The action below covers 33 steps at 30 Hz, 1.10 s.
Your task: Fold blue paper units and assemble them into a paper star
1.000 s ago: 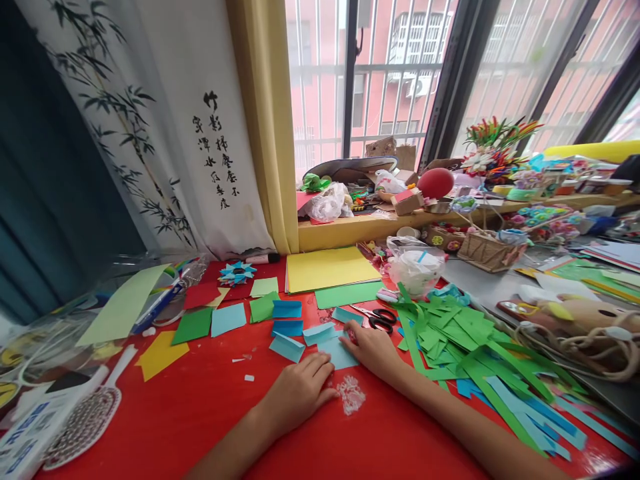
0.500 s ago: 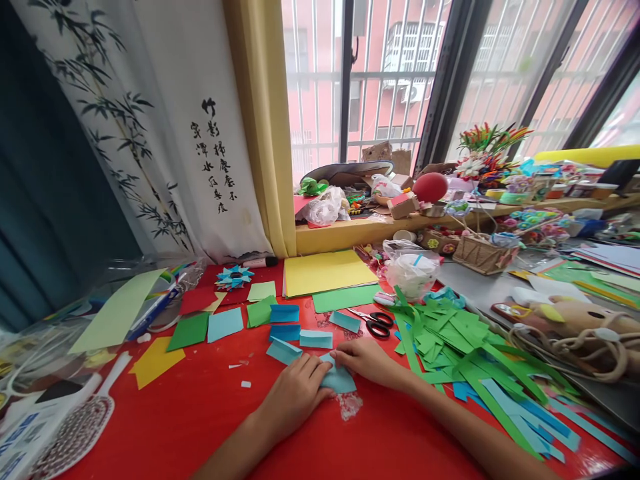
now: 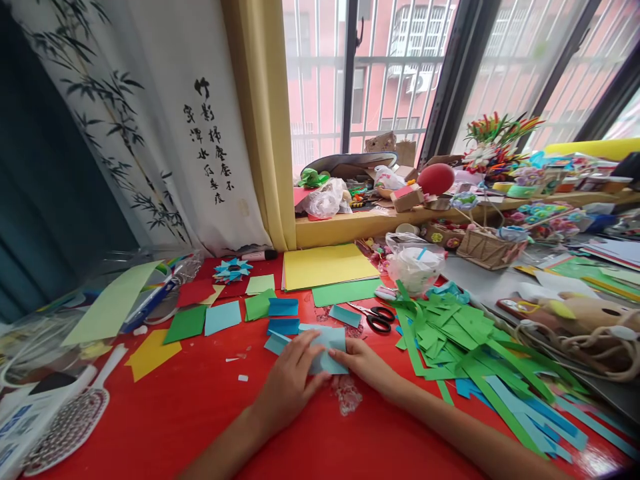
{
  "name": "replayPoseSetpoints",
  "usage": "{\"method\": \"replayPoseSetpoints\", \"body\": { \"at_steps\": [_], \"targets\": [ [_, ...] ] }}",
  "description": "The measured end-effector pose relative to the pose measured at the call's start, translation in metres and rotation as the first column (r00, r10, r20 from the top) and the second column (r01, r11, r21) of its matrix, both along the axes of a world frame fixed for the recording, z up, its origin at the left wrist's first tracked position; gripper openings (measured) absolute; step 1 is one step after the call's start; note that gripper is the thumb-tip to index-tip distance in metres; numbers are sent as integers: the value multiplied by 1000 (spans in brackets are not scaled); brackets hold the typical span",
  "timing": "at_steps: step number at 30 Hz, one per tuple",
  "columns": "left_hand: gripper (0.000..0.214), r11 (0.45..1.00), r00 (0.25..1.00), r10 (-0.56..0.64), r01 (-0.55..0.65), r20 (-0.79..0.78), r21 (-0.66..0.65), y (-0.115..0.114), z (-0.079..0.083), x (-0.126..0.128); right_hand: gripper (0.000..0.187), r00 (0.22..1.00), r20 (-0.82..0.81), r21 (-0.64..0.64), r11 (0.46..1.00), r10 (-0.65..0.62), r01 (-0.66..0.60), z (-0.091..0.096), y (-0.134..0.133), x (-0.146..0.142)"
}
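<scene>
A light blue square of paper lies mostly opened out between my hands, above the red tabletop. My left hand grips its left side, fingers over the top and thumb at the near edge. At the right edge, my right hand pinches the sheet between thumb and fingers. Around it lie creased blue pieces: a darker blue one, another darker one, a light blue one partly behind my left fingers, and a light blue one near the black-handled scissors.
Green paper scraps and blue strips are heaped at right. Yellow sheets lie at the back, with a blue paper ring to their left. A white hairbrush is at far left. Crafts crowd the windowsill.
The light blue paper, partly folded under my fingers before, now lies more opened out. My right hand has shifted to its right edge. The camera view has tilted slightly.
</scene>
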<state>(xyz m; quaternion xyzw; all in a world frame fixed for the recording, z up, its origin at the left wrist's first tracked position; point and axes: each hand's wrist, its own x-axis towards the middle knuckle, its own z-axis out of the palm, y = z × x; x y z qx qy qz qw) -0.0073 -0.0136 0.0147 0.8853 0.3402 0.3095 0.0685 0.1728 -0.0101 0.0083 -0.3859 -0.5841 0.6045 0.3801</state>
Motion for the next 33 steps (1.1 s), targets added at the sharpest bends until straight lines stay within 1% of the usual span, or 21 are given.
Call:
{"method": "replayPoseSetpoints", "body": {
  "at_steps": [1,2,3,5,6,7,9,10,11,13,15,17,18,20,21,23,25,28,30,33],
  "targets": [
    [32,995,997,45,-38,64,-96,1,1,0,42,999,7,-42,998,46,-46,-2,-1,-1],
    [33,976,988,86,-58,127,-210,2,1,-1,41,996,24,-73,994,90,-88,-3,-1,-1],
    [31,944,976,118,-53,183,-325,4,1,-1,39,992,44,-87,990,117,-113,-4,-2,-1],
    [23,864,942,180,-14,282,-503,6,0,-1,35,994,57,-89,992,98,-92,-4,-2,-2],
    [20,831,918,222,-1,329,-556,8,-1,0,33,997,42,-87,995,59,-55,-4,-2,-2],
    [19,810,885,275,-3,377,-586,8,-2,0,32,1000,15,-89,996,14,-12,-4,-1,-2],
    [20,798,802,387,-43,456,-602,8,-3,2,31,996,-67,-108,993,-63,56,-3,0,-3],
    [22,797,770,423,-66,478,-600,8,-3,3,32,988,-124,-125,989,-95,79,-2,1,-4],
    [22,802,757,438,-86,484,-591,7,-2,3,32,974,-190,-145,985,-121,94,-1,1,-5],
    [16,825,766,448,-157,461,-542,5,1,2,31,933,-327,-189,977,-153,94,0,-2,-8],
    [11,858,800,442,-245,406,-451,4,4,0,30,891,-431,-224,974,-141,46,3,-7,-12],
    [12,908,851,391,-294,351,-297,4,4,-3,30,869,-482,-233,972,-113,-3,4,-13,-17],
    [12,934,882,346,-293,320,-203,5,3,-5,30,866,-488,-236,972,-110,-9,4,-16,-20],
    [13,969,942,241,-246,235,-11,7,0,-8,29,867,-484,-240,971,-118,-1,4,-20,-23],
    [14,974,961,197,-214,192,72,8,-1,-8,28,869,-478,-243,970,-124,5,3,-20,-24],
    [18,972,986,123,-143,114,185,9,-4,-9,26,871,-472,-255,967,-134,11,1,-20,-24],
    [21,968,997,36,-51,64,246,9,-5,-8,24,870,-472,-268,963,-146,17,0,-19,-23],
    [27,955,996,-85,77,16,286,8,-5,-7,21,868,-470,-277,961,-161,28,1,-18,-21],
    [30,944,992,-124,118,0,307,8,-5,-7,19,862,-478,-278,960,-168,33,1,-18,-20],
    [32,931,988,-150,149,-24,332,8,-6,-7,17,841,-505,-295,955,-192,41,2,-18,-21]
  ]
}}
